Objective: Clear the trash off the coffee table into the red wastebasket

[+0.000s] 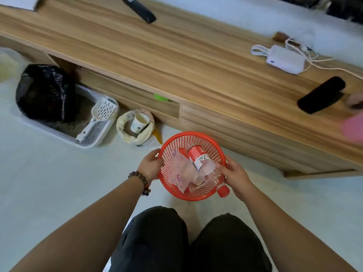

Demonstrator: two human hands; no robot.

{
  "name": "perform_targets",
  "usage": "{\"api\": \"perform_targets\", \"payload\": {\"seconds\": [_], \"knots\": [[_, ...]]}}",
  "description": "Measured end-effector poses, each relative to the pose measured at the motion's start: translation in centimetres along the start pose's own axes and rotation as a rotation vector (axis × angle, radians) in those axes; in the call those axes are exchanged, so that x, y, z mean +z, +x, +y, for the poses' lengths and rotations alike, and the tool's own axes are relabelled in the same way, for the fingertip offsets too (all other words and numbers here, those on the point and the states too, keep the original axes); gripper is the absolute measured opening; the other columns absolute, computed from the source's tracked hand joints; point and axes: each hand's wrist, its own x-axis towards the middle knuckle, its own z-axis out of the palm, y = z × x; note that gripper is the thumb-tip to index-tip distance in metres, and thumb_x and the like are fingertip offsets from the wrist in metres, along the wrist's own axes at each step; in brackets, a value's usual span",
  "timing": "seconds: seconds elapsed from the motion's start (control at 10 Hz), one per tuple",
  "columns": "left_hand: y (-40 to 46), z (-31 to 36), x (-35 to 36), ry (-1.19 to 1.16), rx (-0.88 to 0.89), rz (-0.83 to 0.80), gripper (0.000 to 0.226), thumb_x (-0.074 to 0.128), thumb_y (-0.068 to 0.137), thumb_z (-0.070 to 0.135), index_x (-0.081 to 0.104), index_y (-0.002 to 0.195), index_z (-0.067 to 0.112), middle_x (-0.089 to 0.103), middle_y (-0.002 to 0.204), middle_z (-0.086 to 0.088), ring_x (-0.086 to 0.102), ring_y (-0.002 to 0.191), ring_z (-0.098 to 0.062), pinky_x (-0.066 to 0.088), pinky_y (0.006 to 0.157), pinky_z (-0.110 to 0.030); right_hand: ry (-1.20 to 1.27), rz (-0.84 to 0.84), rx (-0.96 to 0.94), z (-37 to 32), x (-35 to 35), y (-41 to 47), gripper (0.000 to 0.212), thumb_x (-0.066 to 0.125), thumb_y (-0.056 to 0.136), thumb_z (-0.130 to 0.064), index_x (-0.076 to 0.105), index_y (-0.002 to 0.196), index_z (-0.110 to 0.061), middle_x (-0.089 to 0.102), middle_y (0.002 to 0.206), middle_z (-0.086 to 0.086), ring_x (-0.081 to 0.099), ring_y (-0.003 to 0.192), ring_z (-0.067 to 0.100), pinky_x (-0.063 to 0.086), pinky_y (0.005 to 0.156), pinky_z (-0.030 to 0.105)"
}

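Gripping the red wastebasket [191, 135] rim, both hands [150, 165] [236, 176]; litter tray [64, 132] and paper cup [139, 122] nearby.

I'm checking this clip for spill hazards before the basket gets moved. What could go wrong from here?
1. The plastic bottle lies slanted in the red wastebasket, its capped end poking over the rim by the right hand; a tilt could tip it out.
2. The crumpled wrappers sit loose and high, and might slide out too.
3. The left hand and the right grip only the rim, so the mesh basket could flex or slip.
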Motion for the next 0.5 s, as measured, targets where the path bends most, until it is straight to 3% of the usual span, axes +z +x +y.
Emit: {"api": "perform_targets", "payload": {"seconds": [0.2,0.3,0.4,0.5], "knots": [[7.3,-2.4,0.6,0.036,0.07,-0.043,0.054,0.056,0.093,0.016,0.039,0.143,0.027,0.061,0.116,0.0,0.065,0.089,-0.016,0.053,0.049,-0.027,-0.02,-0.014,-0.025,4.1,-0.2,6.7,0.023,0.063,0.089,-0.019,0.064,0.108,-0.033,0.07,0.111,0.005,0.067,0.102,0.027,0.052,0.092,0.054],[9.1,-2.8,0.5,0.047,0.13,-0.066,0.06,0.054,0.092,0.01,0.035,0.146,0.029,0.061,0.118,0.002,0.065,0.093,-0.017,0.055,0.055,-0.028,-0.008,-0.027,-0.066,4.1,-0.5,8.4,0.03,0.062,0.09,-0.019,0.061,0.117,-0.032,0.07,0.114,0.005,0.066,0.104,0.027,0.052,0.092,0.053],[9.1,-2.6,0.6,0.07,0.149,-0.067,0.06,0.054,0.092,0.014,0.035,0.146,0.03,0.059,0.127,-0.002,0.064,0.093,-0.014,0.055,0.061,-0.03,-0.018,-0.036,-0.069,3.8,-0.3,8.6,0.029,0.062,0.09,-0.022,0.061,0.114,-0.038,0.071,0.112,0.0,0.068,0.102,0.023,0.054,0.091,0.047],[7.2,-1.8,0.7,0.303,0.136,0.022,0.06,0.056,0.093,0.03,0.031,0.147,0.027,0.048,0.142,-0.001,0.06,0.101,-0.01,0.051,0.078,-0.031,-0.115,-0.008,-0.054,2.8,-0.1,7.6,0.032,0.058,0.092,-0.029,0.055,0.123,-0.036,0.069,0.111,-0.003,0.068,0.096,0.012,0.057,0.078,0.03]]}}
